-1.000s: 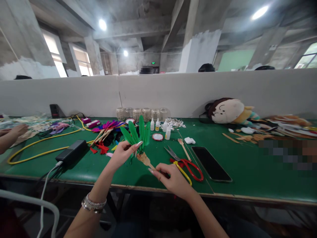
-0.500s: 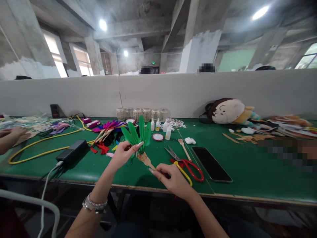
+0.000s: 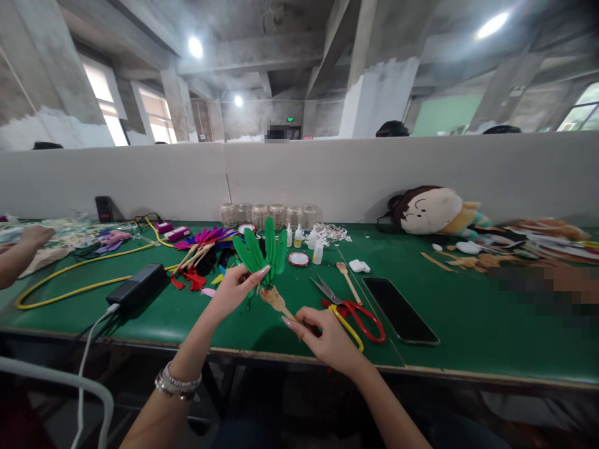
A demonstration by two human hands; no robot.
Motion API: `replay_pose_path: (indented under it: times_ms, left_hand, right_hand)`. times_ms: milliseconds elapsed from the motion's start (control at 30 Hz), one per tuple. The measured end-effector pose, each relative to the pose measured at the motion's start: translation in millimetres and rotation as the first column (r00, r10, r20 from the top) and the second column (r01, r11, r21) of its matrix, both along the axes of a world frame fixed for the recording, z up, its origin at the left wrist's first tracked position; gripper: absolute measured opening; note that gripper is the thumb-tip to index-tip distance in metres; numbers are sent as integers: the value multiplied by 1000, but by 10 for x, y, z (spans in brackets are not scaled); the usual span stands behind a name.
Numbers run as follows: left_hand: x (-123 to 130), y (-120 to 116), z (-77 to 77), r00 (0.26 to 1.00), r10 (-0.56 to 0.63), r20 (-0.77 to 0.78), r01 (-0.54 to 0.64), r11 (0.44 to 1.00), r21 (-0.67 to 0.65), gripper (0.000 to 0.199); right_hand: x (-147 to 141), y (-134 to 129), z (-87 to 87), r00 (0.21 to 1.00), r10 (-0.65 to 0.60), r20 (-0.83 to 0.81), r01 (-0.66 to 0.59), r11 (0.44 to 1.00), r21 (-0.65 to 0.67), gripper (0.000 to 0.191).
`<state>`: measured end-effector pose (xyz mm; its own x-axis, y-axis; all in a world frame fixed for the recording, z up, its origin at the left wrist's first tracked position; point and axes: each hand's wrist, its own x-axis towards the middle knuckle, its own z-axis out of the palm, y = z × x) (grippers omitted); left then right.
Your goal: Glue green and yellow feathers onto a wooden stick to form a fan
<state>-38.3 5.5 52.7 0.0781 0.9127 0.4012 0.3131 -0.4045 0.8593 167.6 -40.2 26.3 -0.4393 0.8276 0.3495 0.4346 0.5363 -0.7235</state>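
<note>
Nearest, a silver bracelet (image 3: 178, 383) circles the person's left wrist, and a white chair rail (image 3: 56, 374) curves at the near left. The left hand (image 3: 230, 290) has its fingers curled and closed around the base of a bundle of green feathers (image 3: 264, 252), which stands upright above the hand, over the green workbench (image 3: 224, 330). A flat wooden stick (image 3: 275, 302) runs from the bundle's base down and right to the right hand (image 3: 326, 337), whose thumb and fingers are drawn together, pinching the stick's lower end. Just right of that hand lie scissors with red and yellow handles (image 3: 353, 322), and beyond them a black smartphone (image 3: 399, 310) lies face up. To the left, a black power bank (image 3: 136, 287) trails a white cable (image 3: 88, 337), and a yellow cable (image 3: 70, 284) loops across the bench. Farther back lie magenta feathers on wooden sticks (image 3: 203, 246), a wooden spoon-shaped piece (image 3: 349, 280), small white glue bottles (image 3: 318, 252) and a row of clear jars (image 3: 264, 215). At far left, a co-worker's hand (image 3: 37, 236) rests over scattered craft pieces. A plush doll (image 3: 433, 211) leans against the grey partition (image 3: 327, 181) at far right.
</note>
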Motion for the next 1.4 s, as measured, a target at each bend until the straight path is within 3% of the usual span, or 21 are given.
replay_pose_path:
  times_ms: [367,533,667,933,1267,1400]
  left_hand:
    - [80,19,68,966,-64,249,87,993,-81,34]
    - [94,58,7,917,90,389,-8,978,-209,28]
    - [103,49,13,865,77,495,36,976,-216,24]
    - [148,-18,96,715,181,676,69,943,-326,27]
    - [89,40,5,779,96,619,130,942,-310,26]
    - [98,22,70,810,-30,585,198,954,-224,32]
  right_hand:
    - [5,2,-19,1000,2,14,-2,1000,-2,34]
    - [8,6,-23,1000,7,13,-6,1000,-14,35]
    - [9,5,-22,1000,11,12,-11,1000,-21,34]
    - [15,1,-17,1000,10,16,-9,1000,-24,33]
    - [15,2,-3,1000,7,16,-7,1000,-20,34]
    - [27,7,-1,1000,-7,13,7,1000,-15,35]
